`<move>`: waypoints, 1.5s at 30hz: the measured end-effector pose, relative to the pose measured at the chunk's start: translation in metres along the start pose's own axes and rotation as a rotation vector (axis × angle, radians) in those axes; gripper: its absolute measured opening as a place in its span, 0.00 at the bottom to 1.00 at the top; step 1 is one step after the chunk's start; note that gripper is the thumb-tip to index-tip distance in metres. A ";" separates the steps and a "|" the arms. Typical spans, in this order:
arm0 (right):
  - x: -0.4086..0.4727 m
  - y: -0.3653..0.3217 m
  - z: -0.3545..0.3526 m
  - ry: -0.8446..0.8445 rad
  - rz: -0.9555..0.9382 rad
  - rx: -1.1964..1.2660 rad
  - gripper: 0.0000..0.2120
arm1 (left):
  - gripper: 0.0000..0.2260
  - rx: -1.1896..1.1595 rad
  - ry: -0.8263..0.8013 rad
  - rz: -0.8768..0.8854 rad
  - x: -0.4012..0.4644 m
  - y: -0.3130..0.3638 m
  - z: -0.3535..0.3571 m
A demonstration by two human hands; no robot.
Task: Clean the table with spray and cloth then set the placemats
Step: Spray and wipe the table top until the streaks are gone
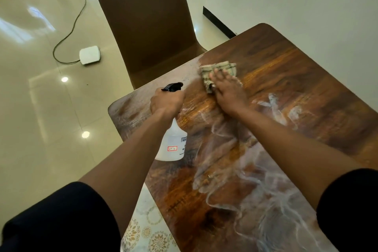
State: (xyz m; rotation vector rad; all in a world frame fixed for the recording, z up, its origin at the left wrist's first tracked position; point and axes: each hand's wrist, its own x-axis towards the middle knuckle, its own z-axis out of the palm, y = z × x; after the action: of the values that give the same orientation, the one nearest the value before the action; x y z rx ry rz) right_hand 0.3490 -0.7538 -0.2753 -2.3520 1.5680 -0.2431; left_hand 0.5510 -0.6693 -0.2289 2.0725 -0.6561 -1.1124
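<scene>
The wooden table shows wet smears and white streaks across its near half. My left hand grips the neck of a white spray bottle with a black trigger head, held above the table's left edge. My right hand presses flat on a folded, pale checked cloth near the table's far left edge. A patterned placemat with gold circles lies below the table's near left edge, partly hidden by my left arm.
A brown chair stands at the table's far left side. On the glossy tiled floor lies a white box with a dark cable. A white wall runs along the table's right side.
</scene>
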 end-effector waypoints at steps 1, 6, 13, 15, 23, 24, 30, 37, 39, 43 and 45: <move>0.007 0.007 -0.004 0.016 0.067 -0.008 0.25 | 0.27 -0.001 0.002 -0.004 0.001 0.000 -0.002; 0.018 -0.003 -0.003 0.057 0.245 -0.015 0.24 | 0.29 -0.021 -0.009 -0.014 0.013 -0.006 -0.015; -0.008 -0.069 0.034 -0.064 -0.338 0.004 0.28 | 0.20 0.013 0.027 0.003 0.031 -0.006 -0.029; -0.004 -0.062 0.034 -0.088 -0.416 -0.019 0.28 | 0.18 0.029 0.037 0.016 0.031 -0.003 -0.031; 0.060 -0.020 -0.003 -0.019 -0.055 -0.033 0.24 | 0.19 -0.019 -0.041 -0.002 0.037 -0.005 -0.029; 0.068 -0.015 -0.006 -0.015 -0.003 -0.035 0.24 | 0.16 -0.023 -0.028 0.010 0.039 -0.005 -0.029; 0.066 -0.053 0.008 -0.002 0.070 -0.042 0.25 | 0.13 -0.025 0.032 0.036 0.043 -0.003 -0.033; 0.023 -0.069 0.028 -0.109 -0.406 0.012 0.27 | 0.20 -0.034 0.087 0.012 0.047 0.012 -0.037; 0.037 -0.056 0.021 -0.135 -0.409 -0.002 0.28 | 0.21 -0.018 0.075 0.018 0.045 0.014 -0.034; 0.078 -0.031 -0.002 -0.083 -0.135 0.011 0.25 | 0.23 0.015 0.115 0.060 0.043 0.013 -0.032; 0.096 -0.016 -0.007 -0.031 0.014 0.010 0.24 | 0.22 0.044 0.097 0.076 0.044 0.010 -0.036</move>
State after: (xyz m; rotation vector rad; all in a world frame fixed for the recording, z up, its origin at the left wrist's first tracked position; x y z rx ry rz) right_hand 0.3980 -0.8381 -0.2656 -2.3249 1.5643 -0.2098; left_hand 0.6031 -0.6948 -0.2293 2.1068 -0.7109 -0.9565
